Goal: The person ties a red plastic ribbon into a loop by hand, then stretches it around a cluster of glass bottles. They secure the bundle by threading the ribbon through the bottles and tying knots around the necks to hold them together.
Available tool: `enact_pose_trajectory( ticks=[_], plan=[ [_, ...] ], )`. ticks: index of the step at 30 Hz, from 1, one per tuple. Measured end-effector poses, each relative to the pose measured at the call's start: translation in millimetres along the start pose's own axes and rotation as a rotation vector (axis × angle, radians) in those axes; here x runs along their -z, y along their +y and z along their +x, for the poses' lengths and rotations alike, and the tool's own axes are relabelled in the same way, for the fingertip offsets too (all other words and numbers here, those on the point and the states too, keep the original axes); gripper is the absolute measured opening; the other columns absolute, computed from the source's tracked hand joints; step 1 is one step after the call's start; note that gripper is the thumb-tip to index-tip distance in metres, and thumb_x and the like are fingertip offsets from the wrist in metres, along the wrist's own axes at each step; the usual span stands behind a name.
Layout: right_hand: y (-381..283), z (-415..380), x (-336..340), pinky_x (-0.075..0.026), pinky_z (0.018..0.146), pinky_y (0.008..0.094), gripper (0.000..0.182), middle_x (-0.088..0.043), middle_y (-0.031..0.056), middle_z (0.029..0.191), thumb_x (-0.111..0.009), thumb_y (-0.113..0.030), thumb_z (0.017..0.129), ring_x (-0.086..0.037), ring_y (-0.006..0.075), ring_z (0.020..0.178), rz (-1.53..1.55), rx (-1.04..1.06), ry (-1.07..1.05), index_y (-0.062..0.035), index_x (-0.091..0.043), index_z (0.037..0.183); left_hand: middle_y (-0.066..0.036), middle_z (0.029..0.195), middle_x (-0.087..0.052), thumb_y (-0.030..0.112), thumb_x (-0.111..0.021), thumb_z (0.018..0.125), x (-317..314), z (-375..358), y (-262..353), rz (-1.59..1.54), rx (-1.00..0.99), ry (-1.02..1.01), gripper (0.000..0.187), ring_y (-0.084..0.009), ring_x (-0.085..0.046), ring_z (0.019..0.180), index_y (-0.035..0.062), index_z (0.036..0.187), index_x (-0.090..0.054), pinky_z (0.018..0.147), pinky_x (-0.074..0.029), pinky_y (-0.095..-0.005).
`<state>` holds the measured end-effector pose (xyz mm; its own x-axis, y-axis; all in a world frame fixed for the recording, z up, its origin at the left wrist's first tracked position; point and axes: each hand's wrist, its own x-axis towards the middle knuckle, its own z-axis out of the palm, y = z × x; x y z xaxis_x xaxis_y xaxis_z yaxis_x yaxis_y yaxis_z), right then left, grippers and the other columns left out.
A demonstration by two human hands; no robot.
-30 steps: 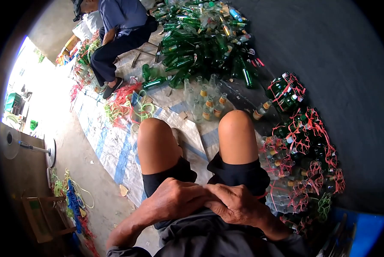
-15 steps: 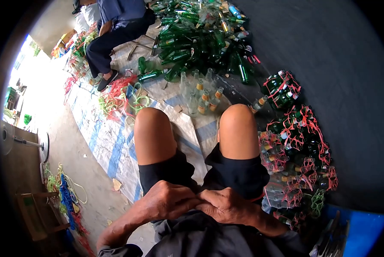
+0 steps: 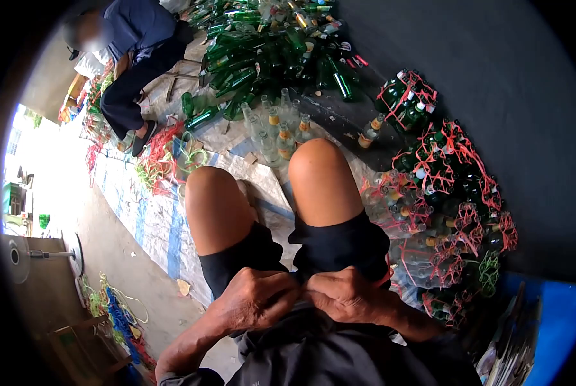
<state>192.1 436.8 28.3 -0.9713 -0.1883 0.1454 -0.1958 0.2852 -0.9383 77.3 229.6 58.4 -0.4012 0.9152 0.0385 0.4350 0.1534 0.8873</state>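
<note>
My left hand (image 3: 257, 299) and my right hand (image 3: 341, 294) meet in front of my waist, knuckles up. Their fingers are curled closed, and the fingertips nearly touch. Whatever is pinched between them, if anything, is hidden. Both are close to the dark shirt (image 3: 313, 354) and the dark shorts (image 3: 336, 241) over my lap. A bit of red strand (image 3: 387, 278) shows beside my right thigh. Beyond my knees, several clear glass bottles (image 3: 270, 149) stand upright on the woven sheet (image 3: 147, 209).
Green bottles (image 3: 262, 55) lie heaped ahead. Bundles of bottles tied with pink cord (image 3: 452, 138) line my right side. Loose red and green cord (image 3: 162, 151) lies left of centre. Another person (image 3: 140, 58) sits at upper left. A fan (image 3: 43, 254) stands left.
My view has swung, so the bottles ahead and the seated person appear further left. My hands stay together at my waist, fingers still closed. My right knee has tilted leftward.
</note>
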Motion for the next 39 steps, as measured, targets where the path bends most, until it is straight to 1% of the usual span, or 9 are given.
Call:
enact_pose_trajectory(
  ticks=[4, 7, 10, 13, 15, 20, 23, 33, 39],
  plan=[
    [3, -6, 9, -0.048, 0.054, 0.0435, 0.012, -0.062, 0.0165, 0.073, -0.069, -0.001, 0.091, -0.066, 0.0375, 0.065, -0.056, 0.020, 0.032, -0.0025, -0.059, 0.085, -0.014, 0.075, -0.063, -0.003, -0.066, 0.080, -8, 9, 10, 0.058, 0.029, 0.022, 0.011, -0.0343, -0.065, 0.065, -0.0003, 0.091, -0.068, 0.059, -0.052, -0.0424],
    [4, -8, 13, -0.047, 0.054, 0.0368, 0.007, -0.063, 0.0147, 0.073, -0.066, 0.007, 0.091, -0.066, 0.0287, 0.062, -0.029, 0.069, 0.060, 0.0012, -0.064, 0.087, -0.015, 0.077, -0.064, 0.000, -0.067, 0.082, -13, 7, 11, 0.097, 0.024, 0.022, 0.012, -0.0351, -0.065, 0.066, 0.0001, 0.093, -0.068, 0.059, -0.052, -0.0431],
    [-3, -8, 12, -0.047, 0.054, 0.0411, 0.010, -0.061, 0.0162, 0.072, -0.068, 0.001, 0.092, -0.065, 0.0344, 0.063, -0.036, 0.051, 0.061, -0.0002, -0.061, 0.085, -0.016, 0.077, -0.064, 0.008, -0.069, 0.087, -14, 1, 14, 0.122, 0.022, 0.035, 0.011, -0.0362, -0.065, 0.066, 0.0019, 0.096, -0.066, 0.057, -0.051, -0.0442],
    [-4, -6, 9, -0.050, 0.056, 0.0409, 0.006, -0.063, 0.0169, 0.074, -0.068, -0.002, 0.094, -0.067, 0.0371, 0.067, -0.056, 0.049, 0.051, 0.0001, -0.063, 0.090, -0.014, 0.080, -0.065, 0.002, -0.070, 0.088, -16, -6, 13, 0.106, 0.036, 0.052, 0.008, -0.0340, -0.065, 0.070, -0.0008, 0.095, -0.068, 0.061, -0.051, -0.0427],
    [-6, -2, 8, -0.051, 0.057, 0.0401, 0.004, -0.065, 0.0170, 0.077, -0.068, -0.002, 0.094, -0.068, 0.0369, 0.069, -0.067, 0.022, 0.040, 0.0003, -0.065, 0.093, -0.015, 0.079, -0.065, 0.012, -0.068, 0.092, -18, -9, 8, 0.049, 0.019, 0.125, 0.010, -0.0372, -0.064, 0.070, 0.0020, 0.096, -0.066, 0.061, -0.049, -0.0452],
    [-6, 10, 8, -0.053, 0.059, 0.0372, 0.002, -0.069, 0.0166, 0.079, -0.069, 0.003, 0.092, -0.070, 0.0319, 0.067, -0.045, -0.016, 0.036, 0.0040, -0.067, 0.091, -0.015, 0.078, -0.064, 0.014, -0.067, 0.094, -20, -13, -8, 0.018, 0.024, 0.166, 0.012, -0.0380, -0.063, 0.067, 0.0024, 0.096, -0.066, 0.058, -0.048, -0.0464],
    [-7, 15, 8, -0.052, 0.058, 0.0356, 0.002, -0.067, 0.0178, 0.077, -0.069, 0.004, 0.093, -0.069, 0.0313, 0.065, -0.055, -0.065, 0.025, 0.0042, -0.067, 0.094, -0.014, 0.079, -0.066, 0.011, -0.069, 0.095, -13, -11, -10, 0.065, -0.002, 0.160, 0.011, -0.0359, -0.066, 0.067, 0.0012, 0.099, -0.067, 0.058, -0.050, -0.0438],
    [-11, 41, 8, -0.050, 0.057, 0.0349, 0.006, -0.066, 0.0158, 0.075, -0.068, -0.001, 0.097, -0.066, 0.0296, 0.062, -0.108, -0.020, 0.023, 0.0030, -0.066, 0.093, -0.013, 0.073, -0.063, 0.008, -0.069, 0.092, 13, -16, -18, 0.109, -0.026, 0.185, 0.008, -0.0339, -0.065, 0.064, 0.0025, 0.088, -0.065, 0.058, -0.050, -0.0432],
    [-11, 49, 15, -0.049, 0.057, 0.0346, 0.007, -0.066, 0.0147, 0.074, -0.068, -0.001, 0.097, -0.065, 0.0293, 0.062, -0.177, -0.051, 0.063, 0.0026, -0.066, 0.091, -0.013, 0.075, -0.067, 0.004, -0.069, 0.091, 38, -17, -19, 0.115, 0.001, 0.244, 0.003, -0.0336, -0.070, 0.070, 0.0028, 0.093, -0.069, 0.062, -0.053, -0.0421]
  ],
)
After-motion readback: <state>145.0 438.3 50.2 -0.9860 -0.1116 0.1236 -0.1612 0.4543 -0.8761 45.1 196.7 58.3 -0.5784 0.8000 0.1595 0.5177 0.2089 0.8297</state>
